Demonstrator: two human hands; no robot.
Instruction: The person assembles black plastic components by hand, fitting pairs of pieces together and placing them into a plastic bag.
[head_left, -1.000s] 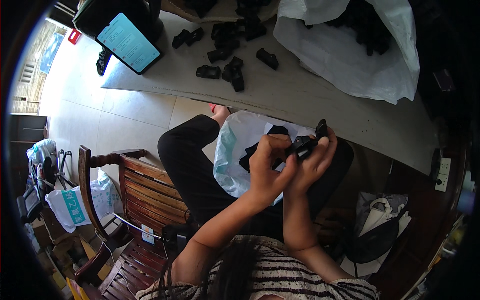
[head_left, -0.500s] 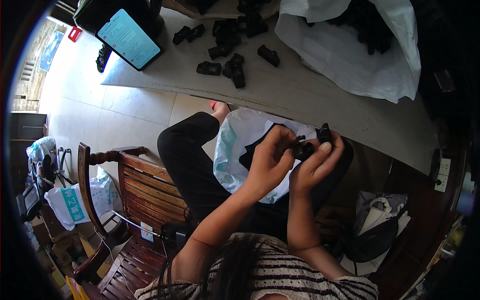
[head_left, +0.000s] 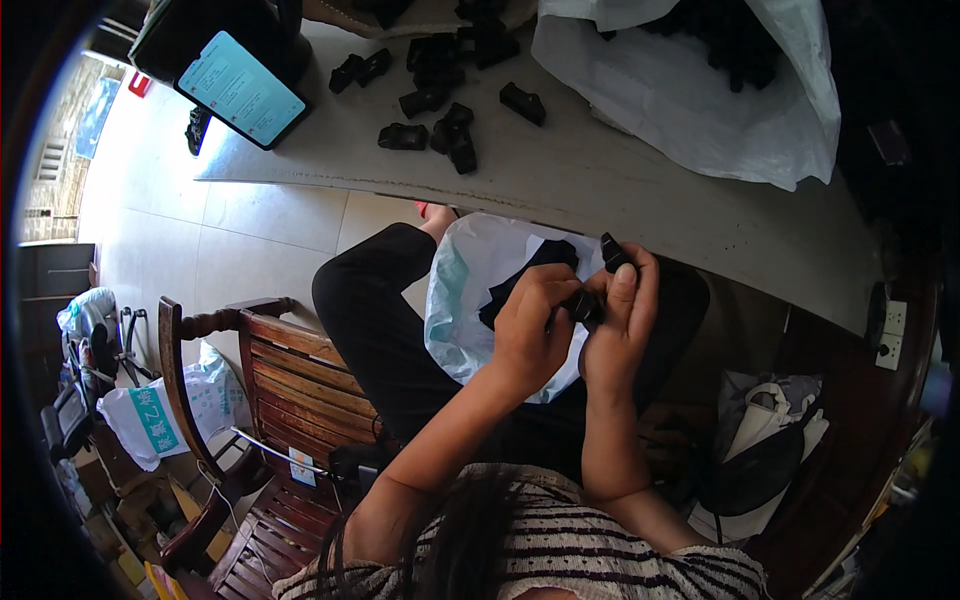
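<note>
Over my lap both hands are close together at small black moulded parts. My left hand is closed, its fingers curled on a black part that sits between the two hands. My right hand is closed too, with thumb and fingers pinching a second black piece that sticks up past the fingertips. Whether the two pieces are joined cannot be seen. Under the hands a white plastic bag lies open on my lap, with dark material inside.
Several similar black parts lie on the grey table. A white sack holding more stands at the far right. A lit phone leans at the far left. A wooden chair stands to my left.
My left hand has turned, its fingers curling more tightly round the black part. The right hand has shifted slightly left with the upright piece. The view has moved a little.
</note>
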